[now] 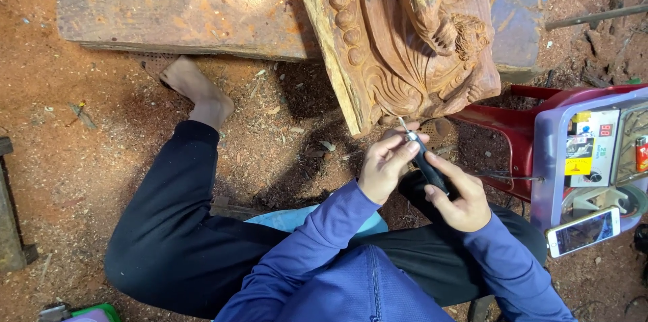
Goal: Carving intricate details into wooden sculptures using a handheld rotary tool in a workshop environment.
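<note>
Both hands on a black rotary tool (426, 163) just below the wood carving (405, 38): left hand (386, 167) pinches its tip, right hand (462, 197) wraps the body. Purple tray (543, 160) at right holds the control box (594, 146); a phone (584, 231) lies on its near rim.

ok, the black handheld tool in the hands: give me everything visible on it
The handheld tool is slim and pen-shaped, with a black body that looks like plastic or rubber, a silvery collar and a thin metal bit at its upper end. It lies tilted, tip up and to the left, pointing at the lower edge of the carved wooden piece; whether the bit touches the wood is unclear. The left hand pinches it near the collar; the right hand grips the rear of the body.
</note>
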